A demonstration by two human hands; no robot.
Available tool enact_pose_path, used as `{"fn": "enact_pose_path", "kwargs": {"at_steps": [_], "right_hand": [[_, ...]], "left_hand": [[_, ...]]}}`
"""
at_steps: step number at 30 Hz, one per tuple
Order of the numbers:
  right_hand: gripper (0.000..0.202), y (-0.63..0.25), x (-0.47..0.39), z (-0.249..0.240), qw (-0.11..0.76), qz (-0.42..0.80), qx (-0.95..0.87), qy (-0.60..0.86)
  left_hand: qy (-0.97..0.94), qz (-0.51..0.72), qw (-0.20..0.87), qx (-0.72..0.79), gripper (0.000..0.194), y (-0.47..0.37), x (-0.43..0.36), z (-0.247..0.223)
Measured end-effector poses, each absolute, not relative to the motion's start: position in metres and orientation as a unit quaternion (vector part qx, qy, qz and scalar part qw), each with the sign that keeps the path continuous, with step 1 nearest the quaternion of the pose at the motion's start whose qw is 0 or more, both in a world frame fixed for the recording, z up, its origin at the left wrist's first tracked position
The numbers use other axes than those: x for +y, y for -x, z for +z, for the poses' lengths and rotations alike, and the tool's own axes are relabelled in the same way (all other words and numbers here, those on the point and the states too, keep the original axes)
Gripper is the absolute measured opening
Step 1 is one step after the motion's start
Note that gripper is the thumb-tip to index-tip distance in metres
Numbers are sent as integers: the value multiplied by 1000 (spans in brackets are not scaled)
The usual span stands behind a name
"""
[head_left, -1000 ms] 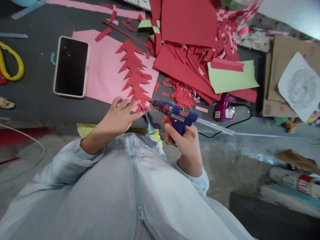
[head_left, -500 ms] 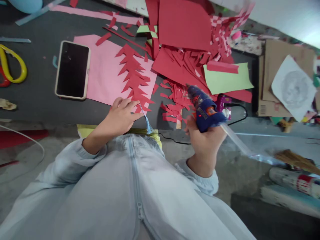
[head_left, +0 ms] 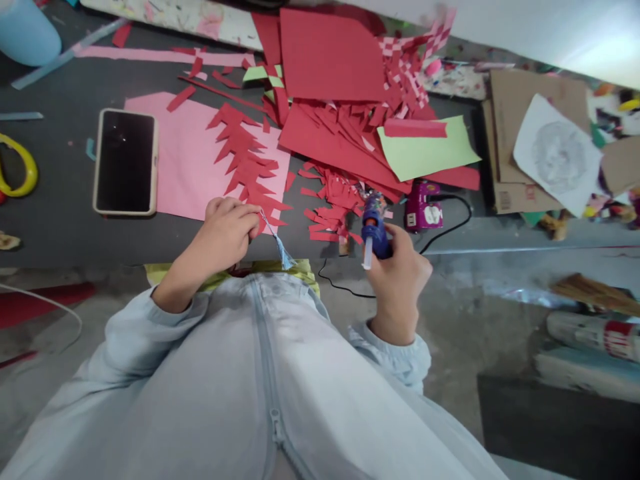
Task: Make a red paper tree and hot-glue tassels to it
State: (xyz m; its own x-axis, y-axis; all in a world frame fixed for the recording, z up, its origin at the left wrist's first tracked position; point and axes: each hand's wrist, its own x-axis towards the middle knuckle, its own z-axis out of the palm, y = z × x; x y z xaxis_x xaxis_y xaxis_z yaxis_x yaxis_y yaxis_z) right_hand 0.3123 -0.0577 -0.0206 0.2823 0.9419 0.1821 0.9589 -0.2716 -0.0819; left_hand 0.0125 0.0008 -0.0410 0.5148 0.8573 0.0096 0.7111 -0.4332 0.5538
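Note:
My left hand [head_left: 226,232] is closed on the cord of a light blue tassel [head_left: 284,253], which hangs over the table's front edge. Just beyond those fingers, a red paper strip with jagged edges [head_left: 245,157] lies on a pink sheet [head_left: 185,157]. In my right hand [head_left: 400,277] is a blue glue gun [head_left: 376,230], its glue stick jutting toward me and its nozzle end over the table edge area near the red paper scraps [head_left: 337,190]. A purple box [head_left: 423,208] with a black cable sits right of the glue gun.
A phone [head_left: 126,163] lies left of the pink sheet, with yellow-handled scissors [head_left: 27,170] at the far left. Red sheets [head_left: 333,57] and a green sheet [head_left: 430,150] lie beyond the scraps. Cardboard [head_left: 535,133] is at the right.
My right hand has turned the glue gun, so its nozzle now points away from me and its stick toward me. My left hand still holds the tassel cord. The camera view has shifted slightly.

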Motion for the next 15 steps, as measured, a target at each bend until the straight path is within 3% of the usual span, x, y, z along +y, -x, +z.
{"fn": "enact_pose_path", "kwargs": {"at_steps": [15], "right_hand": [[41,-302,-64,-22,2,6,-468,884]], "left_hand": [[-813,124,229,520,20,-20,20,-31]]}}
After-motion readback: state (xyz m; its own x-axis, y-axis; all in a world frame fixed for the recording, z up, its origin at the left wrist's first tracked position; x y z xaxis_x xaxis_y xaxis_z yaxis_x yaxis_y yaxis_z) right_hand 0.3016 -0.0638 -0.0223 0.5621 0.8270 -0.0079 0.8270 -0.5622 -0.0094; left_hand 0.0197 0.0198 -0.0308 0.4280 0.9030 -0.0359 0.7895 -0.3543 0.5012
